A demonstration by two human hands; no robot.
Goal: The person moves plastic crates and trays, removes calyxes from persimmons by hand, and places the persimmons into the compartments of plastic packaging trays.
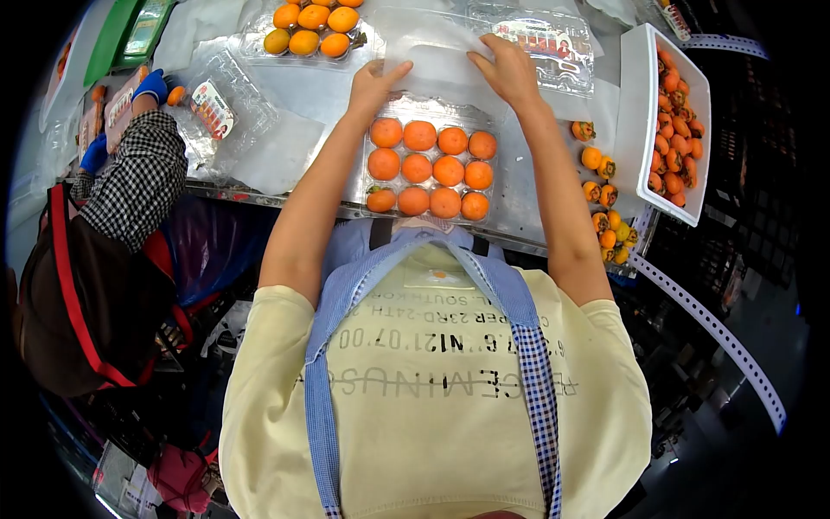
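A thin translucent white sheet (437, 76) is stretched between my two hands, just beyond an open clear plastic tray (432, 111). Rows of orange persimmons (417, 168) sit in that tray, close to my body. My left hand (373, 88) pinches the sheet's left side, thumb pointing inward. On the opposite side, my right hand (510, 71) grips the sheet between thumb and fingers. Both hands are closed on it. Behind my right hand lies a clear lid with a printed label (545, 43).
Another tray of persimmons (304, 41) stands at the back left, near a labelled clear container (213, 110). To the right are loose persimmons (605, 192) and a white foam box (638, 121) full of more. At left, a co-worker's blue-gloved hand (152, 86) touches a package.
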